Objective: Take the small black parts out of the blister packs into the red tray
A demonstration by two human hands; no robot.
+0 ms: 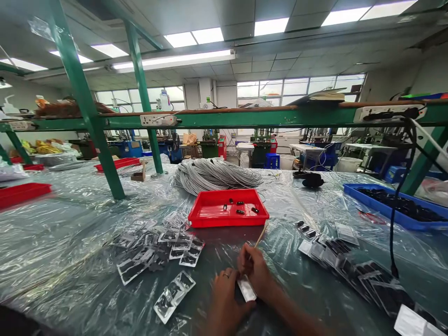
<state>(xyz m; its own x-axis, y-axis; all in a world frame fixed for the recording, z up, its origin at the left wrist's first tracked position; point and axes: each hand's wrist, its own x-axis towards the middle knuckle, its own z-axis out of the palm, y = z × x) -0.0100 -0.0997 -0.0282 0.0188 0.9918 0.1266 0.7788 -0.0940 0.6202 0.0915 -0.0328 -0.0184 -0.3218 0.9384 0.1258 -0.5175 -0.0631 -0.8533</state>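
Observation:
My right hand is closed round a thin, light-coloured stick, which slants up toward the red tray. Its lower end is hidden by my fingers. Beneath that hand lies a small silvery-white packet on the plastic-covered table. My left hand, with a ring on one finger, holds the packet at its left side and lower edge. To the left lies a separate foil pack with dark pieces in it. A red tray beyond my hands holds several small black parts.
Many foil packs are heaped on the left, and a row of dark packs spreads on the right. Behind the tray sits a coil of grey cable. A blue tray of black parts stands right, near a hanging black cable.

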